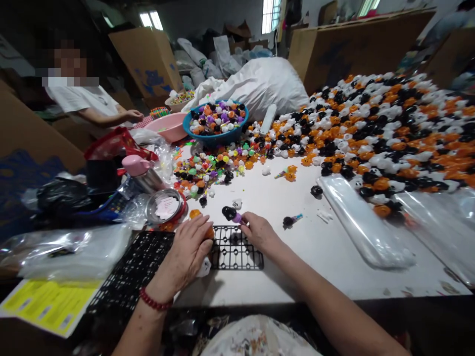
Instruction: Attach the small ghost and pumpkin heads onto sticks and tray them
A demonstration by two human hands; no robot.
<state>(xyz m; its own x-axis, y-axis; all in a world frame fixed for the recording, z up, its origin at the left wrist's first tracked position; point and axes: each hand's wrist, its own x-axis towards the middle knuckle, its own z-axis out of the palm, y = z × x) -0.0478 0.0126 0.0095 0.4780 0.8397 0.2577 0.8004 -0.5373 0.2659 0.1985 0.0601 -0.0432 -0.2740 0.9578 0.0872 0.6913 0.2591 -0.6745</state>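
My right hand (260, 232) is closed around the purple lower part of a small toy with a black figure top (229, 213), raised over a black plastic grid (237, 267). My left hand (191, 247) lies over the grid's left end, thumb and fingers about an orange pumpkin-shaped toy (210, 232), mostly covered by the hand. A white ghost-faced toy (204, 267) peeks out beneath my left thumb. Another white ghost top (237, 203) lies just beyond the toy in my right hand. To the right rests a black-topped toy with a colourful stem (292, 220).
Orange, black and white toy tops (371, 128) are heaped at the right. A blue basin (208, 138) holds more small pieces. Clear plastic bags (363, 227) lie at right. At left are a pink-lidded flask (139, 170), a round tin (148, 210) and stacked black grids (129, 267). Another person (89, 104) sits beyond.
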